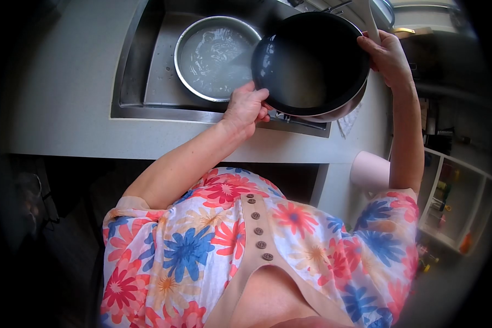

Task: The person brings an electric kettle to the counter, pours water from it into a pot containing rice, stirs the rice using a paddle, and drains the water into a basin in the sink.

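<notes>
Both of my hands hold a round cooking pot (311,63), dark inside with a shiny metal outer wall. My left hand (247,106) is closed on its lower left rim, thumb at the edge. My right hand (387,57) grips the upper right rim. The pot leans left, its edge overlapping a round metal bowl (182,68) in the sink. Cloudy, whitish water (216,57) with glints on its surface fills the bowl. Something pale lies in the bottom of the pot, too hazy to name. A pale, long handle-like piece (370,22) reaches my right hand; whether I hold it is unclear.
The steel sink (161,71) is set into a light countertop (65,104). A patterned cloth (347,123) lies partly under the pot on the right. Below the counter edge stand a pale pink cylinder (369,172) and a white shelf unit (459,191) with small items.
</notes>
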Action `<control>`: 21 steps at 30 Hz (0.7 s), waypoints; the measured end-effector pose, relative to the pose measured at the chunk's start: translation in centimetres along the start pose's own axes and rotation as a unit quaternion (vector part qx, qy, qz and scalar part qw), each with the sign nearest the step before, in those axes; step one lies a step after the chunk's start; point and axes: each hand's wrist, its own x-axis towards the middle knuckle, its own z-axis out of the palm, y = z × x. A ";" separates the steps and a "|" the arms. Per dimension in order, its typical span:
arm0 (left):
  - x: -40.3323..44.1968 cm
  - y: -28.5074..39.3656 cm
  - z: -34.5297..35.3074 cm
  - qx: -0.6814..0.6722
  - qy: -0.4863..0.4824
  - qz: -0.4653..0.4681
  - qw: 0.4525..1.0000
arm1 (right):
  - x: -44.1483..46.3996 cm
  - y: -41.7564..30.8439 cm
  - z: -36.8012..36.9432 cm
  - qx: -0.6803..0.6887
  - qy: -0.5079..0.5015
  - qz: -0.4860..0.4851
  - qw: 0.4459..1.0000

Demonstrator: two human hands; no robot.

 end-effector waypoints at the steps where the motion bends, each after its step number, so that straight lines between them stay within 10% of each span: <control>1: 0.1 0.0 0.0 0.000 0.001 -0.001 1.000 | 0.3 0.2 -0.2 -0.004 -0.007 0.004 1.000; 21: 0.2 -0.2 -0.1 0.001 -0.003 -0.017 1.000 | 0.1 -1.3 0.0 -0.022 -0.009 -0.021 0.999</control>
